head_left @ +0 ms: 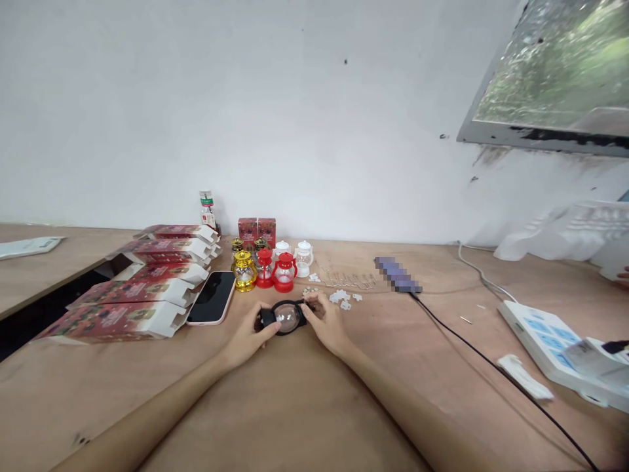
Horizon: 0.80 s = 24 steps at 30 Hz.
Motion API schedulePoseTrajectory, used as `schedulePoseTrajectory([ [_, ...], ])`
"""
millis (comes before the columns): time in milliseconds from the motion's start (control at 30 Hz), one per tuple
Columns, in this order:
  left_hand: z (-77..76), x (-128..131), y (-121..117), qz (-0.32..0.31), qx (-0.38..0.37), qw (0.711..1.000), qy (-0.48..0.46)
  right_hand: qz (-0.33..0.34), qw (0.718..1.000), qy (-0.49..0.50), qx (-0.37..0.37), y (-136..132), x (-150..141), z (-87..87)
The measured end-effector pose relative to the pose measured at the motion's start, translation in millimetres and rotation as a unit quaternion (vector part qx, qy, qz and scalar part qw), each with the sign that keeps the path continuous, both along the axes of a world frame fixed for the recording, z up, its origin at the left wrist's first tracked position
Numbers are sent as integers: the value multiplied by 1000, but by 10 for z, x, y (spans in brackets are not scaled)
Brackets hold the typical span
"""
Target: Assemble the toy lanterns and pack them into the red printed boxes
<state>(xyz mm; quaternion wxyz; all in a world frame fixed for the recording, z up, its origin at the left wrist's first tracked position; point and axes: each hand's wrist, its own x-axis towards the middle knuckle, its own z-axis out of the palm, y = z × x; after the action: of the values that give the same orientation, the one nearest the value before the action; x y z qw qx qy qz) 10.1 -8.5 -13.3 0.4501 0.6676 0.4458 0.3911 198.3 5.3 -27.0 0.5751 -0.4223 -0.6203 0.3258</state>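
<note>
A small black toy lantern [287, 318] with a clear globe lies sideways between my two hands, low over the table. My left hand [247, 336] is closed on one end, its thumb against the globe. At the other end, the fingers of my right hand [327, 324] pinch the lantern's edge. Just beyond stand finished-looking lanterns: a gold one [244, 271], red ones [284, 272] and white ones [303, 258]. White plastic pieces [340, 296] and small round discs [307, 290] lie near my right hand, with thin wire handles [350, 280] behind them.
Red printed boxes [122, 321] lie in a row at left, beside a phone [212, 298]. Two small boxes [257, 231] and a bottle [207, 208] stand by the wall. At right are another phone [397, 274] on a black cable [472, 351] and a power strip [540, 341].
</note>
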Motion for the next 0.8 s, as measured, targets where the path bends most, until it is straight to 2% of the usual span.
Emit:
schedulePoseTrajectory([
  [100, -2, 4, 17, 13, -10, 1000, -13, -1, 1000, -15, 4, -5, 7, -15],
  [367, 58, 27, 10, 26, -22, 997, -66, 10, 994, 104, -44, 34, -6, 6],
  [567, 75, 9, 47, 22, -63, 994, -85, -15, 986, 151, -67, 24, 6, 76],
  [700, 113, 6, 79, 49, -118, 980, -152, -17, 969, 216, -122, 19, 14, 111],
  [800, 161, -6, 92, 79, -167, 956, -227, -6, 962, 235, -139, 26, 17, 110],
])
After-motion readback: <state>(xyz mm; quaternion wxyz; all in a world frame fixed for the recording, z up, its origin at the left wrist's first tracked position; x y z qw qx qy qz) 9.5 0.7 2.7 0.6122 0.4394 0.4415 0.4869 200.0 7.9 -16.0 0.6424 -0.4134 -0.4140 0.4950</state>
